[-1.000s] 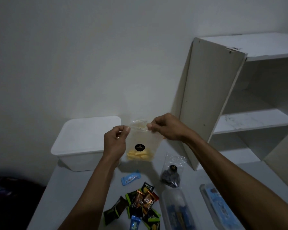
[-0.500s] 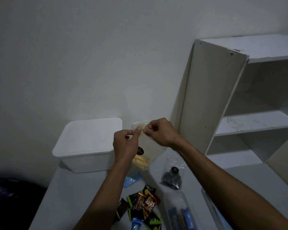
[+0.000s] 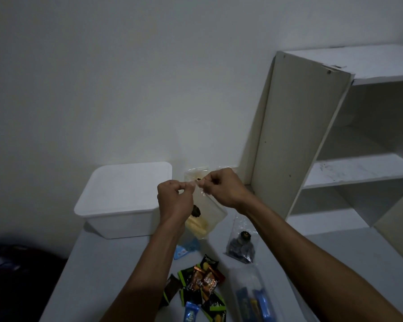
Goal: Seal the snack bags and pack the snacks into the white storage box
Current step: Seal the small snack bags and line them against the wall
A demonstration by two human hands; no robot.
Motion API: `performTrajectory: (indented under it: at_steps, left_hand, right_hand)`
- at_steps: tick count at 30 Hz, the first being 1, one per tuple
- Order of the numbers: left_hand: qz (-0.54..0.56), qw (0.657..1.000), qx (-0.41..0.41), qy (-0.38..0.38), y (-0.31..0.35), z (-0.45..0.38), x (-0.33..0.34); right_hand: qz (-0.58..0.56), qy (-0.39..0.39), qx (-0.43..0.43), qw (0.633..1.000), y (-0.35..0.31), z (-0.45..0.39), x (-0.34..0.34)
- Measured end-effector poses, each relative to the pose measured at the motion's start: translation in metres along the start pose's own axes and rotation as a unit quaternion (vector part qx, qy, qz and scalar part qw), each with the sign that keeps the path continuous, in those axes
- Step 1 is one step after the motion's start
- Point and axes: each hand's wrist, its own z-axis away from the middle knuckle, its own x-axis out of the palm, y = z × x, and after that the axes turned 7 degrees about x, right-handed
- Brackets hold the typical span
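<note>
Two hands, the left hand [image 3: 174,199] and the right hand [image 3: 221,188], are pinched on the top edge of a clear snack bag [image 3: 208,211] with yellow pieces, held above the table [image 3: 107,263] beside the closed white storage box [image 3: 123,198].

I count two hands – my left hand [image 3: 175,199] and right hand [image 3: 221,188]. One white storage box [image 3: 123,201], lid on. Three clear bags: one with yellow snacks [image 3: 205,212], one with dark snacks [image 3: 242,246], one with blue sticks [image 3: 254,296]. One white shelf unit [image 3: 335,140]. The small wrapped snacks [image 3: 200,284] overlap – too jumbled to count.
</note>
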Motion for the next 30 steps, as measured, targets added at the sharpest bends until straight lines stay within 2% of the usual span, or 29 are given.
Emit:
performTrajectory:
  at_steps: [3,6,11,15,17,22,30]
  left_hand:
    - [0.006,1.000,0.002,0.010,0.005,-0.001,0.001]
    - [0.001,1.000,0.002,0.011,0.008,-0.002,0.001]
    - [0.021,0.999,-0.024,0.002,0.012,-0.001,-0.008]
    - [0.011,0.998,-0.036,-0.046,0.012,0.010,-0.005]
    - [0.004,0.998,-0.042,-0.056,0.010,0.014,-0.002]
    - [0.003,0.996,-0.068,-0.051,0.003,0.009,-0.002]
    - [-0.034,0.996,-0.048,-0.074,-0.002,0.013,0.001]
  right_hand:
    - [-0.018,0.007,0.017,1.000,-0.001,0.000,0.000]
    - [-0.035,-0.019,0.037,0.999,0.000,0.001,-0.003]
    - [0.059,-0.037,0.044,0.997,0.015,0.004,-0.007]
    - [0.001,-0.005,0.047,0.999,0.012,0.008,0.000]
    - [-0.040,-0.013,0.048,0.998,0.010,0.010,0.001]
    - [-0.020,-0.033,0.058,0.998,0.013,0.015,-0.001]
    - [-0.034,0.003,0.051,0.998,0.016,0.014,0.009]
